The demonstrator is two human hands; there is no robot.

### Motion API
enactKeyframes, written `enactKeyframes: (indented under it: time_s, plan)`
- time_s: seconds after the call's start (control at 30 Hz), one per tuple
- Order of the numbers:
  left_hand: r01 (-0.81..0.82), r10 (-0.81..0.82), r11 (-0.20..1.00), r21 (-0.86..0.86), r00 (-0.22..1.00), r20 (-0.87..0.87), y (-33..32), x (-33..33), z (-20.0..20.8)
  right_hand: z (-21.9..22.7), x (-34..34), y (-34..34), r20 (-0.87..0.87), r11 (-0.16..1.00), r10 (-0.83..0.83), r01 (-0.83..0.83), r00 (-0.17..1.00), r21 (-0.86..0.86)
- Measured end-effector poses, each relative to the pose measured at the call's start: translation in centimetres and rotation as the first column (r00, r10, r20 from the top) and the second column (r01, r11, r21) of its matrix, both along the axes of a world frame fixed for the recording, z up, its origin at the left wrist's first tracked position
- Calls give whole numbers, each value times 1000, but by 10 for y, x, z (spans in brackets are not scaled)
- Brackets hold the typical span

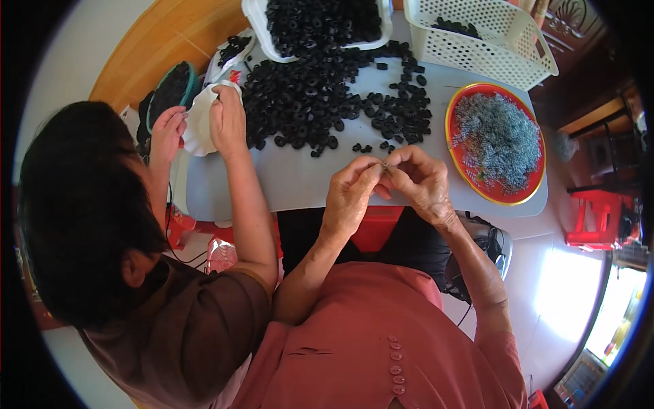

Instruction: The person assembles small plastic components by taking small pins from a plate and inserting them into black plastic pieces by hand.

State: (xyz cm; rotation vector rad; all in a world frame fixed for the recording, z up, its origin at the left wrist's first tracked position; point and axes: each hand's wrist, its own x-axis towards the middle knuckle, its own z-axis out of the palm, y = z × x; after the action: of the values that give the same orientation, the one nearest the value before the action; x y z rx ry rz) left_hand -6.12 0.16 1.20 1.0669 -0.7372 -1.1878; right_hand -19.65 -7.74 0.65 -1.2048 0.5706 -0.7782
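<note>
My left hand (351, 194) and my right hand (420, 183) meet just above the table's near edge. Thumbs and forefingers of both pinch a small metal piece (385, 164), mostly covered by the fingertips; its exact shape is too small to make out. Beyond my hands a heap of small black ring-shaped parts (300, 102) spreads over the grey table (300, 174), a few lying loose close to my fingers. To the right, a red tray with a gold rim (452, 140) holds a tangled pile of small silvery pieces (496, 140) that look like springs.
A white tub (261, 34) of black parts and a white perforated basket (487, 58) stand at the back. On my left sits a person (170, 327), hands near a white scalloped dish (199, 129). Beyond is a green-rimmed bowl (192, 85). A red stool (596, 218) stands right.
</note>
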Motion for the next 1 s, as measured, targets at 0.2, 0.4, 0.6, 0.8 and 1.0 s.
enactKeyframes:
  time_s: [0.2,0.4,0.6,0.8,1.0]
  plan:
    - [8,6,999,-54,964,265,1,-4,1,0,0,-4,-12,1000,-4,4,1000,-13]
    - [-92,115,988,-128,975,189,-1,-4,-4,-1,0,-5,55,998,30,-26,998,-59]
    - [-71,74,997,-32,993,97,0,-2,2,-1,-1,-3,58,999,32,-30,998,-29]
    - [-166,188,977,-134,967,174,-8,-13,-6,-4,11,6,-127,969,-144,114,982,-218]
    - [-166,214,974,-154,898,385,-13,-19,-8,-4,15,6,-128,825,-370,262,920,-502]
